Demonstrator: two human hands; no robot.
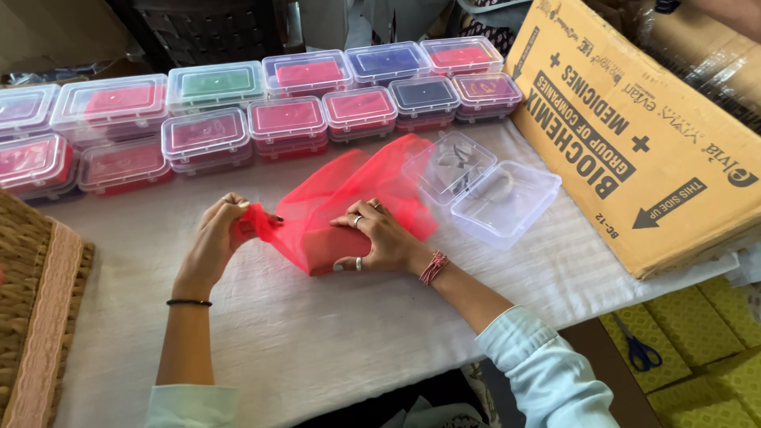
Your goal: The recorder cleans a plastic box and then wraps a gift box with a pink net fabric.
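Mid-tabletop [317, 341], on the white cover: small red block [329, 254], half swathed in red net cloth [357, 186], loose end of the net trailing toward one o'clock.

Right hand [380, 238] flat on top of the block, fingers spread, pinning net and block down. Left hand [218, 234] at nine o'clock of the block, fingers pressed together on a gathered corner of the net, drawing it taut.

Judged as mid-wrap: one side pulled tight, far side not yet folded over. Next move calling for steady pressure from above and an even pull, lest the slippery net bunch or slide off.

At two o'clock, just beyond the net, an open clear plastic box [507, 202] with hinged lid laid back. At twelve o'clock, two rows of closed filled boxes [285, 119], mostly red inside. At three o'clock, a large cardboard carton [634, 135]. At four o'clock, below the tabletop edge, blue-handled scissors [639, 350]. At nine o'clock, a woven basket [32, 301].
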